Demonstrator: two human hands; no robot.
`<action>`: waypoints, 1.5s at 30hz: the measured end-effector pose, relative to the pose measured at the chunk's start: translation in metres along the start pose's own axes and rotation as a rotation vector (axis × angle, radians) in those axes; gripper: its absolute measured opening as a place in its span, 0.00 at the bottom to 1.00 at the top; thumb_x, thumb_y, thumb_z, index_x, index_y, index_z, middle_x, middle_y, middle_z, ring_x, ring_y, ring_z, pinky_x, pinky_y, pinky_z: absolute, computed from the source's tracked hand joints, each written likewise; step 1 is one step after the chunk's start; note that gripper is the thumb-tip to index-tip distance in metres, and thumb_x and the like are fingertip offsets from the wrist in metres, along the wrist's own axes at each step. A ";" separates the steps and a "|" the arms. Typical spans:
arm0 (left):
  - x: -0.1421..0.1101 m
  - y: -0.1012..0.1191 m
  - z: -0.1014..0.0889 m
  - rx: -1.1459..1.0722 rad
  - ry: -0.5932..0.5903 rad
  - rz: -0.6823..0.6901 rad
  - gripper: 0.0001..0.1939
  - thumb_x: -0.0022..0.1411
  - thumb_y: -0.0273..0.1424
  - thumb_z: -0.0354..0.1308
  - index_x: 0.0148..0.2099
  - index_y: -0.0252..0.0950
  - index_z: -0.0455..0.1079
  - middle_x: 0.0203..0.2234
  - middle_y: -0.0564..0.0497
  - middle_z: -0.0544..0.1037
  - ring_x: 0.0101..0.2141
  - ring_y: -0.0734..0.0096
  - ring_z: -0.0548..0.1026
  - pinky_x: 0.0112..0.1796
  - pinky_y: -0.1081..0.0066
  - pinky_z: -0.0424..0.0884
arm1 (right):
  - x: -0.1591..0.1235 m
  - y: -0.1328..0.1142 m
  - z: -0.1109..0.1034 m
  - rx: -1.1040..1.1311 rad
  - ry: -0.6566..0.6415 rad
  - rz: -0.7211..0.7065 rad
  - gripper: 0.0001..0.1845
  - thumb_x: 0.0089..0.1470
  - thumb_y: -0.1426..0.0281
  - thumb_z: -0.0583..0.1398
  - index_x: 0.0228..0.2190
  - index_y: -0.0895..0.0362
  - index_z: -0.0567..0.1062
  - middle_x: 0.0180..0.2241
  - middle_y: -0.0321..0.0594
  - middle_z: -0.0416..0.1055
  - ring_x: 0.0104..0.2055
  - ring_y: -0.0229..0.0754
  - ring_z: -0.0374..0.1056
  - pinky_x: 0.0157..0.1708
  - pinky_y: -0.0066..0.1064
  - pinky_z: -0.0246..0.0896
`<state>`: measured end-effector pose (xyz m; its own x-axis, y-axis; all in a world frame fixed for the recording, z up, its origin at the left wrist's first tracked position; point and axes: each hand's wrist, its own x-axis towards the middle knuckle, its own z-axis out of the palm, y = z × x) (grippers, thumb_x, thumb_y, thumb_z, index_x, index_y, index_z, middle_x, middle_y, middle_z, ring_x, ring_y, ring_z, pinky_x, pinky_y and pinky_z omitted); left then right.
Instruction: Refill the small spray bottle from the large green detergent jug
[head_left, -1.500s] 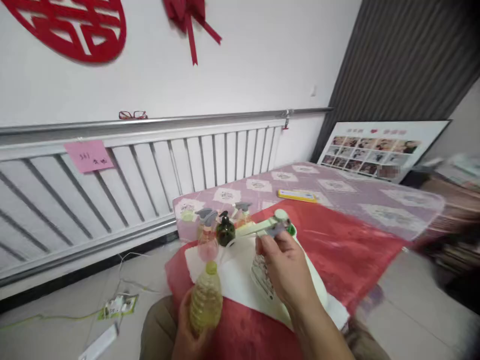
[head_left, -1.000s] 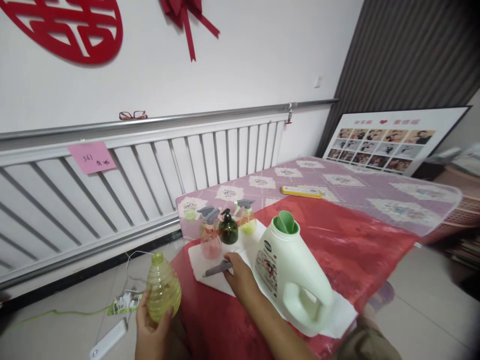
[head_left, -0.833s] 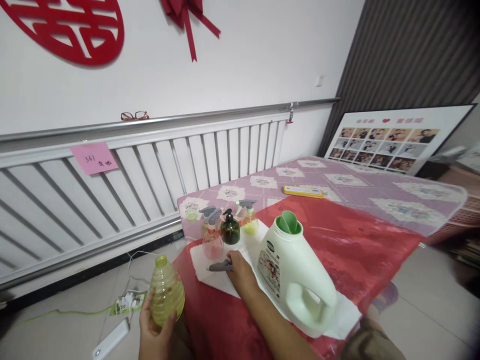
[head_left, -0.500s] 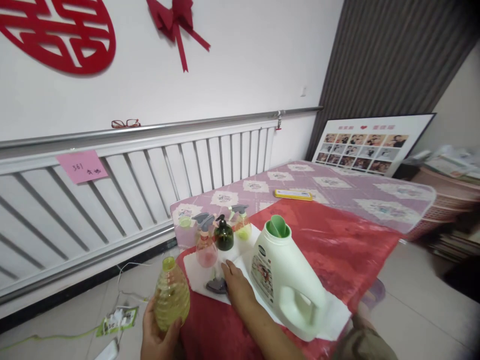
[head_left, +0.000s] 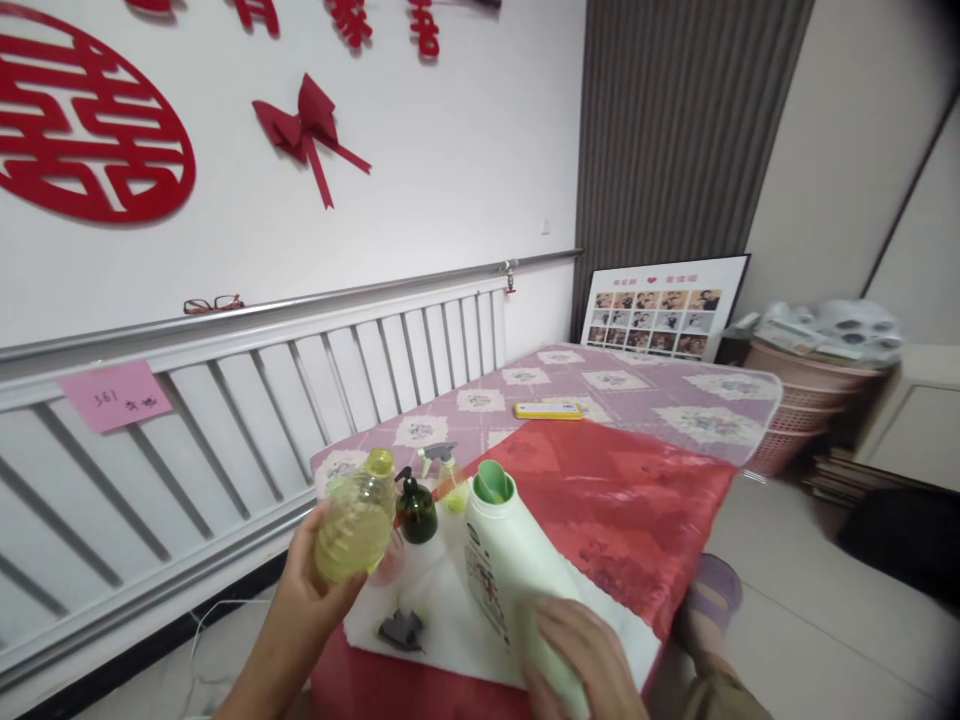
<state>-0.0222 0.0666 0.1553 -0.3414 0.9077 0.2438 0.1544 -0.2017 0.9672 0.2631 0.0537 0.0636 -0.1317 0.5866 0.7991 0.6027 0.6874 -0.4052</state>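
The left hand (head_left: 300, 600) is wrapped around the lower half of a small yellow bottle (head_left: 355, 518), fingers closed firmly on it and lifting it clear of the table. The bottle is clear plastic with a ribbed, bulging body, tinted yellow-green, and its short neck at the top stands open with no cap on it. It is held nearly upright, tilted a little to the right. Just right of that grip stands a dark green pump bottle (head_left: 415, 510), and beyond it a spray bottle (head_left: 444, 475). Below the held bottle, a grey spray head (head_left: 400, 630) lies loose on the white cloth (head_left: 442, 615). The right hand (head_left: 585, 665) is closed on the handle end of a large pale green detergent jug (head_left: 506, 565), whose open spout points up and away from the fingers. The jug's base rests on the white cloth over the red tablecloth (head_left: 630, 510).
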 end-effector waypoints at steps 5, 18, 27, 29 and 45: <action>0.021 0.009 0.004 0.182 -0.153 0.117 0.38 0.49 0.37 0.62 0.60 0.41 0.52 0.59 0.43 0.62 0.57 0.56 0.64 0.55 0.60 0.65 | -0.007 0.019 -0.011 0.043 0.100 0.529 0.24 0.50 0.58 0.59 0.48 0.51 0.68 0.47 0.47 0.72 0.46 0.51 0.71 0.41 0.39 0.70; 0.039 0.026 0.024 0.537 -0.259 0.245 0.37 0.48 0.33 0.61 0.60 0.40 0.56 0.58 0.44 0.64 0.55 0.57 0.66 0.55 0.58 0.64 | -0.012 0.052 0.018 0.266 -0.185 0.669 0.17 0.50 0.55 0.57 0.34 0.54 0.74 0.30 0.39 0.78 0.34 0.46 0.74 0.35 0.30 0.68; 0.051 0.034 0.027 0.649 -0.303 0.345 0.35 0.50 0.36 0.61 0.59 0.41 0.56 0.57 0.43 0.62 0.55 0.56 0.65 0.57 0.54 0.60 | -0.020 0.057 0.023 0.209 -0.163 0.638 0.12 0.50 0.60 0.55 0.32 0.53 0.72 0.28 0.39 0.78 0.31 0.45 0.75 0.31 0.29 0.68; 0.052 0.035 0.029 0.676 -0.316 0.359 0.35 0.50 0.37 0.61 0.60 0.41 0.55 0.57 0.43 0.62 0.55 0.56 0.65 0.57 0.54 0.61 | -0.020 0.057 0.023 0.205 -0.165 0.634 0.11 0.51 0.60 0.55 0.31 0.53 0.71 0.28 0.38 0.78 0.31 0.45 0.74 0.31 0.29 0.67; 0.057 0.042 0.030 0.823 -0.327 0.477 0.34 0.52 0.37 0.59 0.60 0.42 0.54 0.56 0.44 0.64 0.56 0.56 0.64 0.55 0.56 0.64 | -0.018 0.054 0.021 0.211 -0.220 0.667 0.10 0.51 0.59 0.53 0.29 0.52 0.68 0.26 0.38 0.75 0.29 0.44 0.72 0.31 0.31 0.66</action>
<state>-0.0074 0.1210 0.2073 0.1751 0.8799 0.4417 0.8436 -0.3654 0.3935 0.2817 0.0888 0.0182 0.0420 0.9662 0.2543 0.4481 0.2093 -0.8691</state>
